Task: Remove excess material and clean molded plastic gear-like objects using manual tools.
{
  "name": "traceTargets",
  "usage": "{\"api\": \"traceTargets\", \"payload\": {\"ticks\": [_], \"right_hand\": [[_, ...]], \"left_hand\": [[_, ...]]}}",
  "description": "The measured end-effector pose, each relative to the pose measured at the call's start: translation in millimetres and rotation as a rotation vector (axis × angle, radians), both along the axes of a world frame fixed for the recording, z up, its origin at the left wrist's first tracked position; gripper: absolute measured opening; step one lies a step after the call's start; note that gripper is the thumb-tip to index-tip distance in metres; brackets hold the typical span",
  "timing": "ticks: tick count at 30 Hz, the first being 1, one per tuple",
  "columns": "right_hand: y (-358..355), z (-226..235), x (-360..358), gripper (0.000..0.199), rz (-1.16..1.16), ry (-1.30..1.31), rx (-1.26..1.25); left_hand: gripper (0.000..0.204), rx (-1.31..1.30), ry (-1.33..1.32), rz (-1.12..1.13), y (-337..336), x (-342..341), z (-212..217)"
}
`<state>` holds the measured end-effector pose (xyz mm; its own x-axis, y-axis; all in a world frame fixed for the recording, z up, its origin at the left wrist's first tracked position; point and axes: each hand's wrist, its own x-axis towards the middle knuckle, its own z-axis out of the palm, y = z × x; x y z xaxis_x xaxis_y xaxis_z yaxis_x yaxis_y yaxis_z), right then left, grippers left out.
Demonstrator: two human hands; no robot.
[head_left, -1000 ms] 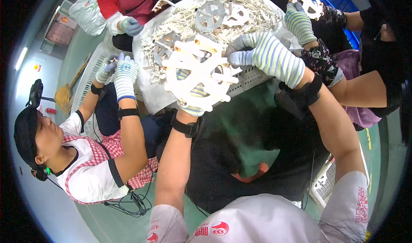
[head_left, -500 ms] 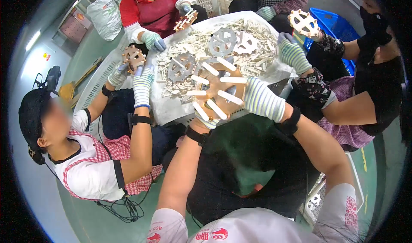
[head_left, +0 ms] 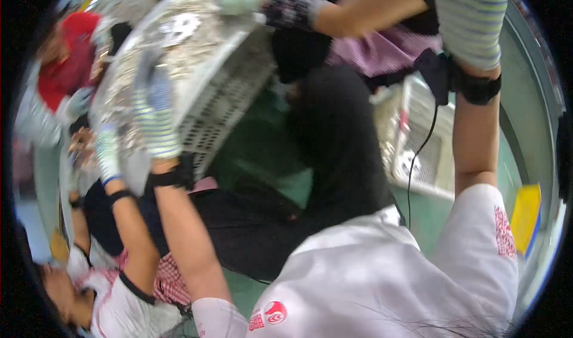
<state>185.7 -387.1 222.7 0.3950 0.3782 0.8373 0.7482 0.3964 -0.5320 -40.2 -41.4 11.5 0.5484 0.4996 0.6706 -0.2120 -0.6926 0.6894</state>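
Note:
My left hand [head_left: 155,114], in a striped work glove with blue-grey fingertips, reaches over the heap of small pale strips [head_left: 194,57] on the table. A dark grey piece [head_left: 146,66], possibly a flat plate, is right by its fingertips; blur hides whether the hand grips it. Far to the right, my right hand [head_left: 471,22] is raised in a matching glove. Its fingers run past the upper edge of the picture, so what it holds, if anything, is hidden. A white cut-out disc [head_left: 179,29] lies on the strips farther back.
A perforated white crate side [head_left: 224,99] borders the table. One co-worker [head_left: 128,266] at left holds a brown disc [head_left: 82,141]; another in red [head_left: 68,69] sits beyond. A third person's arm [head_left: 370,13] crosses the top. A white basket [head_left: 421,141] stands on the floor at right.
My view has swung to the right. My hands have parted: the right has gone up and right, the left stays over the table. The brown disc with white strips is out of sight.

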Motion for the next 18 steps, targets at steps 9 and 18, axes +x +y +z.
{"api": "traceTargets", "payload": {"ticks": [9, 18], "right_hand": [[-303, -139, 70, 0.035, -1.112, 0.468, -0.207], [-474, -432, 112, 0.029, -1.129, 0.91, -1.473]], "left_hand": [[0.043, -0.048, 0.127, 0.019, -12, 5, -2], [0.038, 0.041, 0.327, 0.033, -15, -3, 19]]}}
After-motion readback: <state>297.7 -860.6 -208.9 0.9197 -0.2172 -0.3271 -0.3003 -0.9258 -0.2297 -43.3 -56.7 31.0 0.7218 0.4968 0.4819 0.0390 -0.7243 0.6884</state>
